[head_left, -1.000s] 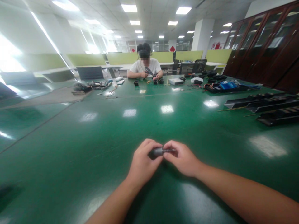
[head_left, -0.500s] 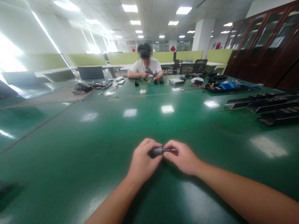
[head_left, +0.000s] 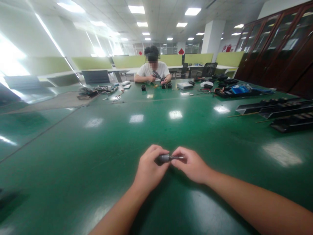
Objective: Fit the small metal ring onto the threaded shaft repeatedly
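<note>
Low over the green table, my left hand is closed around a dark grey cylinder, gripping it between thumb and fingers. A thin, dark metal rod sticks out of the cylinder's right end and lies nearly level. My right hand pinches this rod with thumb and fingertips, close to the cylinder. The rod's tip shows inside the curl of the right hand. The left fingers hide the cylinder's far end, and its exact kind is too blurred to tell.
Across the green table a person in a white shirt holds a dark power tool. Black metal rails lie at the right. Cables, a blue bundle, a white box and small parts line the far side.
Both hands keep their places and their hold. A little more of the thin rod shows between the cylinder and my right fingertips. The view has shifted very slightly.
</note>
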